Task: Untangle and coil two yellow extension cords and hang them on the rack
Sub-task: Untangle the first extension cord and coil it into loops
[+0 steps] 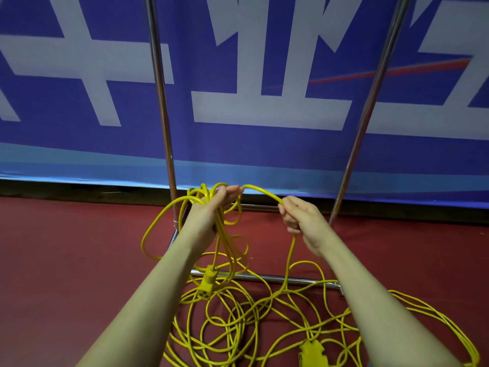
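Observation:
My left hand [221, 205] holds several loops of a yellow extension cord [156, 229]; the loops hang below it and end in a yellow socket head [207, 283]. A strand arches from that hand to my right hand [297, 217], which grips it and lets it drop to the floor. A tangled heap of yellow cord [238, 321] lies on the red floor under my forearms, with a second yellow socket block [311, 352] near the bottom edge. The metal rack [162, 107] stands right behind my hands, with two upright poles and base bars.
A blue banner with large white characters [264, 109] covers the wall behind the rack. The rack's right pole [370, 102] leans outward. Its front base bar [299, 280] lies on the red floor across the cord heap. More cord loops spread out at the lower right [434, 313].

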A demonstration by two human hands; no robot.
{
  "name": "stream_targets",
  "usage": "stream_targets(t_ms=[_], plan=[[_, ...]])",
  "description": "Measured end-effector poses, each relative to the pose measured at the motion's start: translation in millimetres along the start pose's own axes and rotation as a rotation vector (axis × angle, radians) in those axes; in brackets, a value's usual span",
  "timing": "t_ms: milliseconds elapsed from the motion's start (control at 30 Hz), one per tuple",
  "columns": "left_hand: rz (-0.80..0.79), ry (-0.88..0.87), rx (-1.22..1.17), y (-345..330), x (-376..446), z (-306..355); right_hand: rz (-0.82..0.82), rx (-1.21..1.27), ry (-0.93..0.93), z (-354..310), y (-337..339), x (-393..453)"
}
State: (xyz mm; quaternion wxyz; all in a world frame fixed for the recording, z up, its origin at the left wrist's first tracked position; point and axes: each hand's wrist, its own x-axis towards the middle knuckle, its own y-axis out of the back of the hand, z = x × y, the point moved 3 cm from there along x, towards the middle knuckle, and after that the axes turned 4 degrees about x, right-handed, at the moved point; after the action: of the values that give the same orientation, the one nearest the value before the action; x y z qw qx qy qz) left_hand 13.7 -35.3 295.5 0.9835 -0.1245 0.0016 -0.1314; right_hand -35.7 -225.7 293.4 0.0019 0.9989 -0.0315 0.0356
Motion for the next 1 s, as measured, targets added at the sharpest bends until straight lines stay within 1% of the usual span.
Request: stream_targets(t_ms=[33,100,200,267,367,433,567,633,733,800,867,933,1000], plan=[[-0.011,-0.027,0.006,-3,0,0,-0.072,0.064,0.006,-5,-2,0],[-0.04,-0.08,-0.017,-6,-2,2,-0.187,0.117,-0.006,-15,-5,-1],[-0.066,-0.131,-0.049,-10,-4,7,-0.266,0.097,-0.044,-24,-4,-3],[-0.058,-0.136,-0.1,-11,-4,8,-0.237,0.009,-0.061,-25,0,-3],[-0.022,-0.137,-0.141,-11,-2,8,-0.129,-0.128,-0.083,-22,4,-2],[-0.028,-0.13,-0.152,-13,-1,6,-0.08,-0.242,-0.09,-18,5,-1],[-0.041,-0.123,-0.115,-13,1,1,-0.088,-0.639,-0.105,-12,8,0],[-0.029,-0.094,-0.104,-9,1,1,-0.004,-0.79,-0.146,-7,16,2],[-0.024,-0.055,-0.08,-3,-1,3,0.165,-0.843,-0.159,3,26,4],[-0.016,-0.043,-0.073,0,0,4,0.227,-0.755,-0.102,8,25,6],[-0.02,-0.028,-0.083,0,1,5,0.297,-0.574,0.006,9,21,5],[-0.031,-0.019,-0.088,-1,-1,5,0.409,-0.446,0.145,8,20,4],[-0.03,-0.018,-0.092,-2,-2,5,0.527,-0.383,0.229,11,20,4]])
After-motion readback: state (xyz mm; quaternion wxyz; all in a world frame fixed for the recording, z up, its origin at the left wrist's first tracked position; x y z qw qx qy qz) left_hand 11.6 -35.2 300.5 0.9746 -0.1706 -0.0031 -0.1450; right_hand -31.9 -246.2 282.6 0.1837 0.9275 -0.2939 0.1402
